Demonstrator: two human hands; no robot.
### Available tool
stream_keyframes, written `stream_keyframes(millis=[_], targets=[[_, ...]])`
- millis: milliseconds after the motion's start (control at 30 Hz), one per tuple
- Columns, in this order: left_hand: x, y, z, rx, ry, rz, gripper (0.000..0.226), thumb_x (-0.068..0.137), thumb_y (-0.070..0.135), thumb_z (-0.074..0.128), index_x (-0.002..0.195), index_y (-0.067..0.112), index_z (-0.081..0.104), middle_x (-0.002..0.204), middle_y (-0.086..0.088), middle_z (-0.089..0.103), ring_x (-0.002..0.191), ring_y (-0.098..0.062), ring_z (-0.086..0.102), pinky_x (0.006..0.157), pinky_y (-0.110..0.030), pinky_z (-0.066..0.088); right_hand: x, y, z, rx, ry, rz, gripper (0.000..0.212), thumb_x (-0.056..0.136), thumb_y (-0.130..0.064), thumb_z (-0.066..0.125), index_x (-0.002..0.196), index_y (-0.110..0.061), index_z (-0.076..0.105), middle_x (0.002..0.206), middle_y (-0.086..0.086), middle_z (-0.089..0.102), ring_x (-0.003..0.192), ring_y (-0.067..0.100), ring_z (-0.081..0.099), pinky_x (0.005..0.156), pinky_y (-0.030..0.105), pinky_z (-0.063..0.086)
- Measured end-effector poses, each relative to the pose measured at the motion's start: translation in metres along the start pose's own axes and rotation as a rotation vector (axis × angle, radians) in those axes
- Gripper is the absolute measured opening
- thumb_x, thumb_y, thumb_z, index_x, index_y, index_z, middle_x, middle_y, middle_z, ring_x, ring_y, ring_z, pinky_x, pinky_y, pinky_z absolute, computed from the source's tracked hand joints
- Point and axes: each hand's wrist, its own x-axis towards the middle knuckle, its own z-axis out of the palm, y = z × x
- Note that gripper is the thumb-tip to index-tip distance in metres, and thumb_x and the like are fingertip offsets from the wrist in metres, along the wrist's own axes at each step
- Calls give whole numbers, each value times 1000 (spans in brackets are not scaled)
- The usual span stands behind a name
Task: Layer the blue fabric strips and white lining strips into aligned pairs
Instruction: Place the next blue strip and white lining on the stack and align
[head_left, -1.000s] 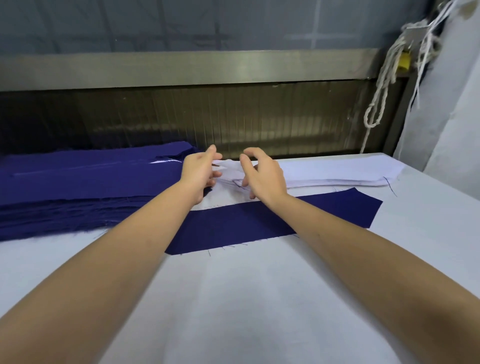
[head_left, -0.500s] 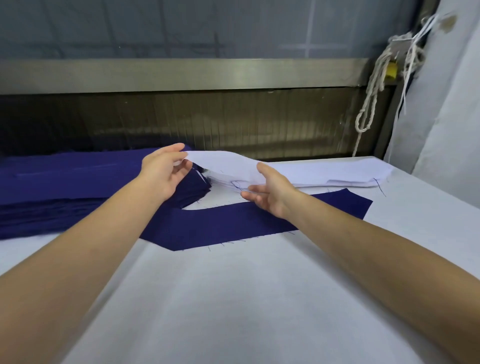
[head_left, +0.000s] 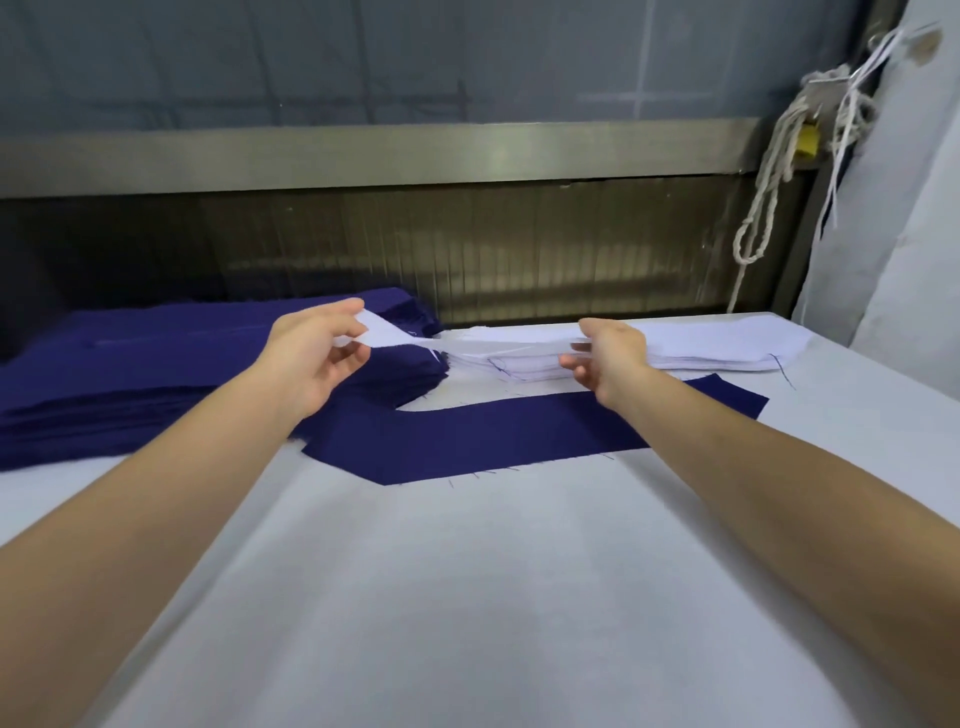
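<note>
Lining strip pinched by left hand, right hand

You've got one dark blue fabric strip flat at mid-frame, slanting up to the right, with loose threads on its near edge. Its left end meets the stack of dark blue fabric strips at frame left. The stack of white lining strips sits upper right, just behind. The top white lining strip is raised at its left end, pinched in your left hand, and your right hand grips it further along.
</note>
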Motion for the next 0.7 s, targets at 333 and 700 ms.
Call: stream_keyframes(millis=[333, 700], targets=[[-14, -34, -36, 536, -96, 143, 25, 86, 0, 60, 103, 16, 68, 93, -2, 61, 64, -15, 56, 46, -14, 48, -11, -7, -61, -198, 42, -219, 31, 78, 7, 53, 79, -20, 66, 76, 4, 61, 59, 15, 61, 45, 19, 47], [-22, -51, -46, 894, -171, 430, 19, 81, 4, 67, 89, 21, 69, 86, 18, 63, 80, -6, 56, 72, -24, 39, -10, -13, -108, -413, 50, -392, 14, 86, -10, 57, 84, -20, 67, 73, -2, 62, 42, 9, 58, 50, 21, 46]])
